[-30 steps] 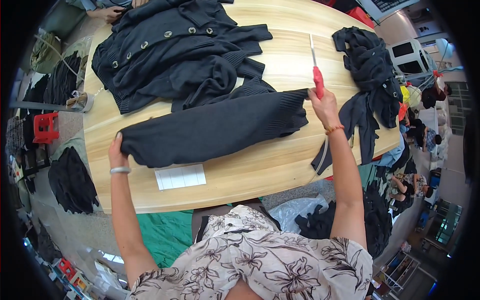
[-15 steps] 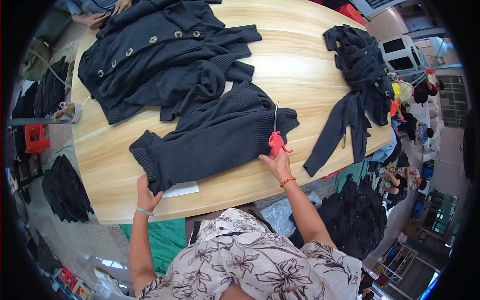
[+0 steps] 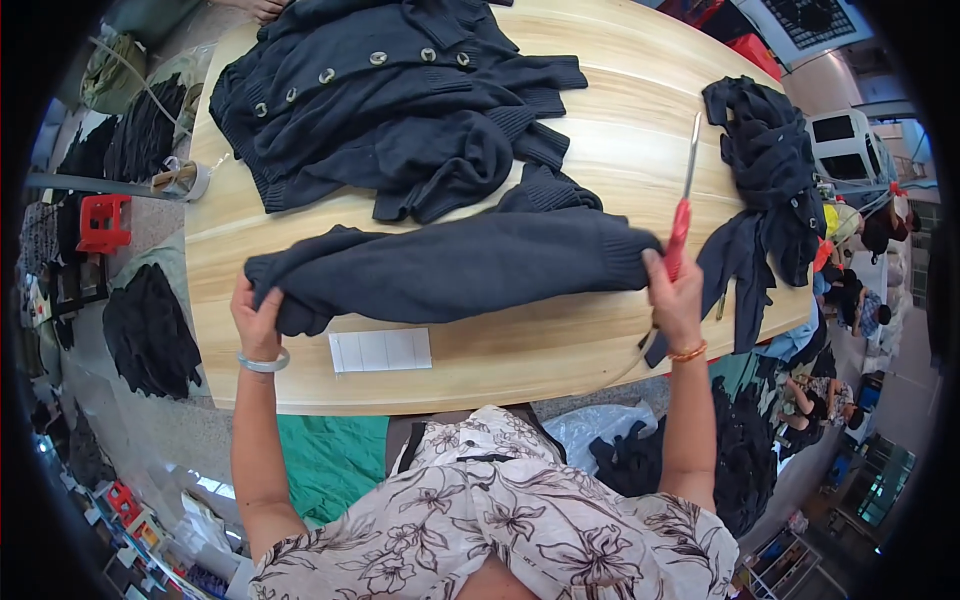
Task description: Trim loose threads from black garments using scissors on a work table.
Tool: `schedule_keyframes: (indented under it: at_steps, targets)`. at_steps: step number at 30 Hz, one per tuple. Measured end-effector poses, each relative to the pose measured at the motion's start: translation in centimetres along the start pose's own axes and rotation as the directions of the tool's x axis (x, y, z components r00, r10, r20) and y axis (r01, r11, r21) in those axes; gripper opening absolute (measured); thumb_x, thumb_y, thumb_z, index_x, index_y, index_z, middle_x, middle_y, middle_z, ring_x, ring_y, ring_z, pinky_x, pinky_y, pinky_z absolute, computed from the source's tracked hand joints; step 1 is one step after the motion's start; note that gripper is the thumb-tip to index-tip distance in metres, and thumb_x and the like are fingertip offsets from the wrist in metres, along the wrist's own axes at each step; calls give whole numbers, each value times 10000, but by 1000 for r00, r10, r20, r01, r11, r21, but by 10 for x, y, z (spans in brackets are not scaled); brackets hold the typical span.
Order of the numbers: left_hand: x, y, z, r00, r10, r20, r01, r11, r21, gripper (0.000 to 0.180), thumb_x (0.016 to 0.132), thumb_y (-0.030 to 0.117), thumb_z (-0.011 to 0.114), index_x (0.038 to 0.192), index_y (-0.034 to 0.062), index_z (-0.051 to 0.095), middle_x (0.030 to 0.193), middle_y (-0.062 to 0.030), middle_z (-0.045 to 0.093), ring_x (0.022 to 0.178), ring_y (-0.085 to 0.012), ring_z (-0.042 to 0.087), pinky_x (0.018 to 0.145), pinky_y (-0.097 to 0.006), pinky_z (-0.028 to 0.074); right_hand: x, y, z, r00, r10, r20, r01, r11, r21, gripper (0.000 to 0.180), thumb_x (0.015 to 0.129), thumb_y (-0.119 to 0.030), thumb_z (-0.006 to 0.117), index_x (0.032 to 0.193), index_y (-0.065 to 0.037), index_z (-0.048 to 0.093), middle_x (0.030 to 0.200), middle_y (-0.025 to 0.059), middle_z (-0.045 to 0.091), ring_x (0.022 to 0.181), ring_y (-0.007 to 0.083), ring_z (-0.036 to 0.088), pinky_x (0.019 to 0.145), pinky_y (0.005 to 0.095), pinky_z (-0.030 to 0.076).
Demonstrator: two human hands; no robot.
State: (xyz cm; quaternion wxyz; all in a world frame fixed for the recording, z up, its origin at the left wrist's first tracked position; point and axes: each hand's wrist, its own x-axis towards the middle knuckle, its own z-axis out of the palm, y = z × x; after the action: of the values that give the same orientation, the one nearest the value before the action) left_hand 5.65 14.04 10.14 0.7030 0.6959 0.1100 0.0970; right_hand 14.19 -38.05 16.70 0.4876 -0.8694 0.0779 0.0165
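Note:
A dark navy knit sweater [image 3: 460,262] is stretched sideways between my hands, lifted over the near part of the wooden table [image 3: 500,360]. My left hand [image 3: 258,320] grips its left end, thumb on top. At the ribbed right end, my right hand [image 3: 677,305] pinches the knit and also holds a red air blow gun [image 3: 679,235]. The gun's long metal nozzle points away from me, and a thin hose [image 3: 640,352] trails below it. A white ruled paper [image 3: 380,350] lies on the table under the sweater's near edge.
A dark buttoned cardigan [image 3: 390,110] lies spread at the far left, a co-worker's hand [image 3: 262,8] beyond it. Another dark garment [image 3: 765,165] is bunched at the right edge. On the floor left are a red stool [image 3: 105,222] and a dark clothes pile [image 3: 150,325].
Both hands have raised the sweater and pulled it out wider, my right hand moving right with the blow gun. More of the white paper now shows. The view has shifted slightly.

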Motion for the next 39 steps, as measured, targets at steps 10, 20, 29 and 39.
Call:
schedule_keyframes:
  at_steps: [10,20,29,39]
  targets:
    - [49,66,-14,805,-578,136,540,616,-574,284,920,161,603,1116,-44,598,1087,-192,664,1002,-272,658,884,-377,542,63,-46,-47,996,83,41,-85,995,54,152,924,-178,647,923,-29,616,606,-70,500,451,9,393,408,186,280]
    - [36,109,-27,822,-520,232,543,593,-595,326,969,153,505,1228,-41,537,1189,-208,621,1080,-290,632,965,-421,506,71,-67,-95,983,173,63,-176,984,34,196,920,-244,652,974,-60,607,624,-91,498,433,-14,383,370,166,262]
    - [139,189,26,934,-156,323,331,722,-607,281,973,167,525,1177,-13,593,1112,-181,665,1004,-283,665,917,-415,537,138,-80,-156,985,19,-171,-13,999,37,195,906,-258,677,983,-81,649,662,-83,544,449,0,407,387,175,261]
    - [86,248,44,986,159,54,-89,767,-636,308,981,71,448,1226,-96,532,1188,-238,616,1075,-290,639,934,-392,552,95,-80,-227,978,-47,-205,37,998,-56,208,907,-266,675,969,-69,652,640,-94,517,458,-14,410,392,169,264]
